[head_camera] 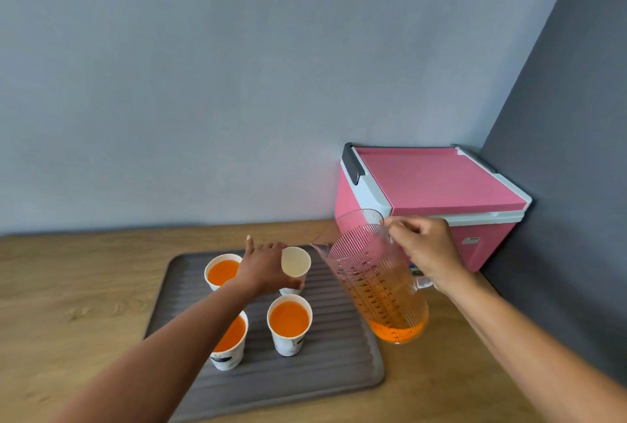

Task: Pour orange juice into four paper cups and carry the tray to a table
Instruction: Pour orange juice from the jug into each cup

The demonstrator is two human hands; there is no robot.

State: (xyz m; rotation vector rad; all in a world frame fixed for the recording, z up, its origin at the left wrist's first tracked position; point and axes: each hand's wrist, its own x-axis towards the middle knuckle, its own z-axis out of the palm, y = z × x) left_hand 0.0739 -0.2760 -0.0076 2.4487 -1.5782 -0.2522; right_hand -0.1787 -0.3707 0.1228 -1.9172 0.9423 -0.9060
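Observation:
A grey ribbed tray (325, 368) lies on the wooden counter with several white paper cups. Three cups hold orange juice: one at the back left (220, 271), one at the front left (232, 344) partly behind my forearm, one at the front right (289, 322). The back right cup (296, 261) looks empty, and my left hand (263, 268) wraps around its left side. My right hand (427, 253) grips the handle of a clear ribbed pitcher (376, 276), held just right of the tray, tilted slightly with its spout toward the empty cup. A little juice sits in its bottom.
A pink cooler box (437, 192) with a white rim and dark handle stands at the back right corner against the walls, close behind the pitcher. The wooden counter (84, 287) stretches to the left of the tray.

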